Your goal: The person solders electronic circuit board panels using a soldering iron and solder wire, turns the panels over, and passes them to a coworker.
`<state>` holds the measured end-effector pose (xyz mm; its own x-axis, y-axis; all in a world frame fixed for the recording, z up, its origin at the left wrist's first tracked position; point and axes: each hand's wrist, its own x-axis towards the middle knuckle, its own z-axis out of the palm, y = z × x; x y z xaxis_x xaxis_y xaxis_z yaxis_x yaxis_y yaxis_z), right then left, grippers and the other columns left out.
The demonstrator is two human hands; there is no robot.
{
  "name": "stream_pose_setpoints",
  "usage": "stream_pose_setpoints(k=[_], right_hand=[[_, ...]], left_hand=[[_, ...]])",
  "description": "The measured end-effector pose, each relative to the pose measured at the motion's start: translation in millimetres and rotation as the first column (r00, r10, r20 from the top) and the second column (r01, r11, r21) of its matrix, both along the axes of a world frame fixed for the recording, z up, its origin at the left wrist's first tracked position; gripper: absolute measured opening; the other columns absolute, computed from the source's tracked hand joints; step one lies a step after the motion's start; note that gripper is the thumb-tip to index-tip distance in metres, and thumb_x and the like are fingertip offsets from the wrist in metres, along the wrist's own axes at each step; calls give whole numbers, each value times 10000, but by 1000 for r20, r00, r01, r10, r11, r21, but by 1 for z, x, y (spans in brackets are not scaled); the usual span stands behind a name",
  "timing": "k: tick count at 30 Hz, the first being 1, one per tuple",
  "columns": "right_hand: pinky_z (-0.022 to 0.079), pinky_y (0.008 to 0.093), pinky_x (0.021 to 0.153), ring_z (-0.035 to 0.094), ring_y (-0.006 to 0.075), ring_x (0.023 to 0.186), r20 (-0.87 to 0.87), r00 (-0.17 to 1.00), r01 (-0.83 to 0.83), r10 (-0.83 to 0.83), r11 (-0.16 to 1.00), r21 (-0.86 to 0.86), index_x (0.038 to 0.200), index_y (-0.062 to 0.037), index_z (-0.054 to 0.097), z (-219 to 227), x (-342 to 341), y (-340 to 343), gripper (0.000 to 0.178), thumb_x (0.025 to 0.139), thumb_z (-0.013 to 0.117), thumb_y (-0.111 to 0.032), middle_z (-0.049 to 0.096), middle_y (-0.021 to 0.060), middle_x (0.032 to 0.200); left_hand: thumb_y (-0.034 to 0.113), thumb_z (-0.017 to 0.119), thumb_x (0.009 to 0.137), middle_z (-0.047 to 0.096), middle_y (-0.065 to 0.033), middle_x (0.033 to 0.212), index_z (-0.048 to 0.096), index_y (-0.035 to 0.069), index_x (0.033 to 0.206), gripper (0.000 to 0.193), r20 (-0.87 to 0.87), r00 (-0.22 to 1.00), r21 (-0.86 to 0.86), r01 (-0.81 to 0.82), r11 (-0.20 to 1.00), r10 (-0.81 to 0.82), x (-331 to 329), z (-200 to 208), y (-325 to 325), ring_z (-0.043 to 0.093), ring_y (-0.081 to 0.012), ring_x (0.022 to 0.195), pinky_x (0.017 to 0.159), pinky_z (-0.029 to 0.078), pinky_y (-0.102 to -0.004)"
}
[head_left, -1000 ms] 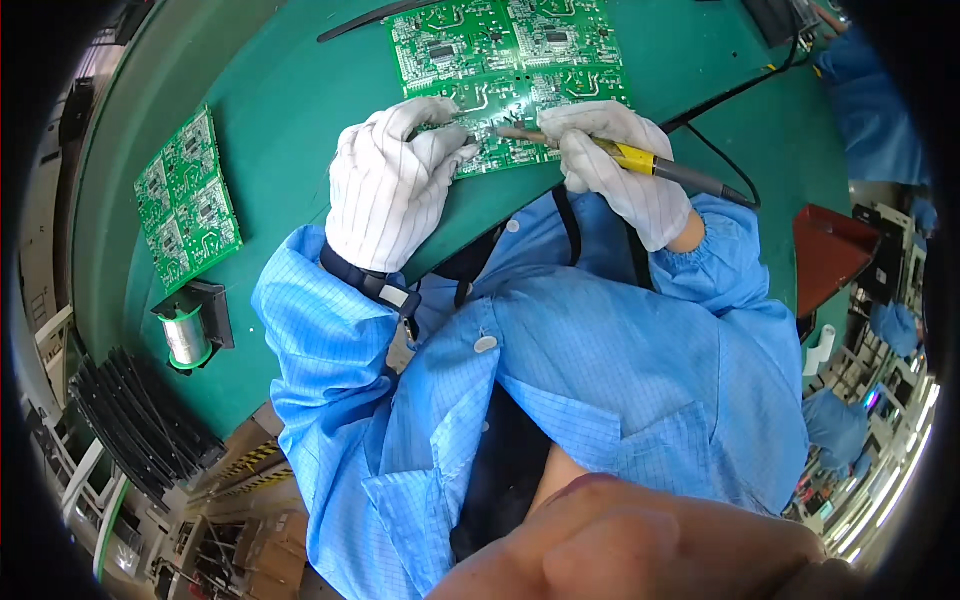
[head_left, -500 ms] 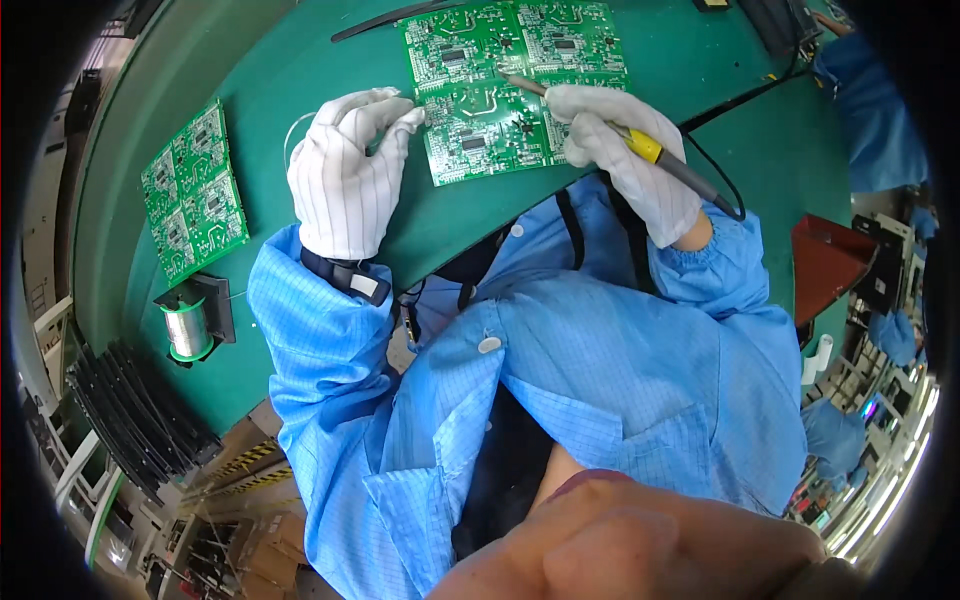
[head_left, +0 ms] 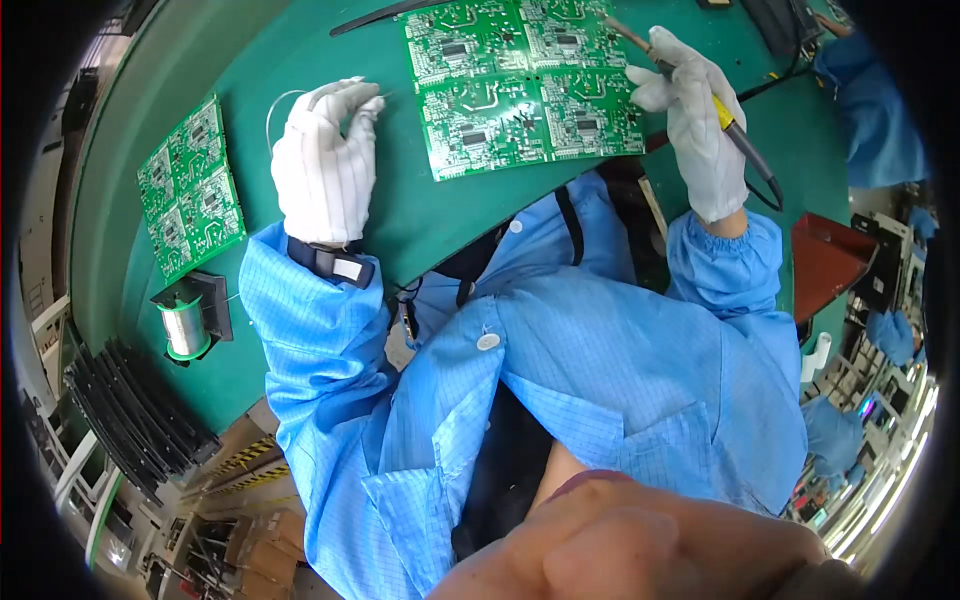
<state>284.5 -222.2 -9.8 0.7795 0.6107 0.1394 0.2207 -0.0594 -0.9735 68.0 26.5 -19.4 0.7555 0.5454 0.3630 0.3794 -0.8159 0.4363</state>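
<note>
PCB panel betw. both gloved hands; R on iron, L on wire

Containers 1st. Red bin [head_left: 832,262] sits nearer the body than R hand [head_left: 645,70] and to its right; can't make out contents. Cardboard boxes [head_left: 265,555] are below bench level, well behind L hand [head_left: 378,97] & a bit to its left; insides not readable. Black holder [head_left: 218,305], L hand's near-left side, carries a spool [head_left: 184,332] w/ silvery wire wound on it, green flanges.

Main item: green PCB panel [head_left: 533,95], 4 repeat sections, flat on the green bench [head_left: 440,225]. It's just right of L hand, small gap, not touching. From R hand it's directly left; thumb side is close to its right edge, contact can't tell.

L hand: white striped glove, thumb + fingers pinched on thin wire [head_left: 271,112], which loops out on the hand's left. Dark strap [head_left: 335,263] round that wrist.

R hand: gloved, gripping soldering iron [head_left: 725,112] (yellow/dk grey handle) pen-style. Tip points away-left, at panel's far-right corner; can't tell if touching.

2nd PCB panel [head_left: 190,190]: left of L hand, well apart. Black strip [head_left: 380,17]: beyond L hand, nr panel's far-left corner. Co-worker's blue sleeve [head_left: 868,115]: far right of R hand.
</note>
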Motion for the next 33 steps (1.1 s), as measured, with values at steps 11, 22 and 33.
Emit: stream_pose_setpoints(k=[11,22,33], right_hand=[[535,280,788,675,143,848,114,990,77,-83,996,52,1280,33,599,-4,14,-16,466,1053,548,-371,700,74,1044],[537,279,915,686,163,1035,411,908,-27,79,991,-130,1239,-15,625,-25,20,-15,281,970,672,-80,713,94,1151],[511,223,733,635,95,858,10,1000,6,-5,998,-68,1265,-52,642,-19,3,-9,306,969,681,-114,682,29,1012]], left_hand=[[173,717,911,741,-78,1114,622,92,1344,450,85,983,-214,-143,966,164,12,5,-1,669,-157,775,727,535,-299],[359,622,994,756,-115,949,696,79,1214,364,-75,996,-401,-78,913,52,15,0,-20,727,-216,844,783,555,-342],[404,615,992,635,-43,732,685,9,1232,468,-181,983,-579,-122,806,19,14,6,-28,483,-86,541,538,426,-267]])
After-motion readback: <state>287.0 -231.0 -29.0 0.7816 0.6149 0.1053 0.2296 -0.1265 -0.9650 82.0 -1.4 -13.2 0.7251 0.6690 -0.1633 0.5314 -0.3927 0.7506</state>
